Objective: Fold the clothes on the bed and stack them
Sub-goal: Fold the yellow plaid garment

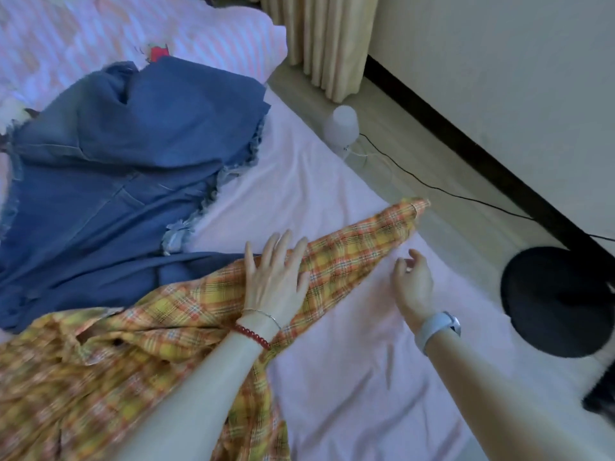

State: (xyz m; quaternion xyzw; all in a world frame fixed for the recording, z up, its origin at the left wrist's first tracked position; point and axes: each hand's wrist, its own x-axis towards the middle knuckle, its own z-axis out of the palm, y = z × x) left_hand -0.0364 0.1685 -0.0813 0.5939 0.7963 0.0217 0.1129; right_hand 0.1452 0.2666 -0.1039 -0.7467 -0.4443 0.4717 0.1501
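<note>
STEP: flatten sleeve | left hand [278, 281], fingers straight, presses yellow-orange plaid cotton shirt [133, 354] | right hand [412, 281], loosely curled, empty, at 3 o'clock | ADVICE: smooth toward cuff before folding.

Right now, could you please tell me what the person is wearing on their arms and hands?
Both forearms are bare, with no sleeves in view. At the wrist of the left hand sit a red beaded bracelet and a thin silver bangle. At the wrist of the right hand is a watch with a pale band. No rings or gloves show.
</note>
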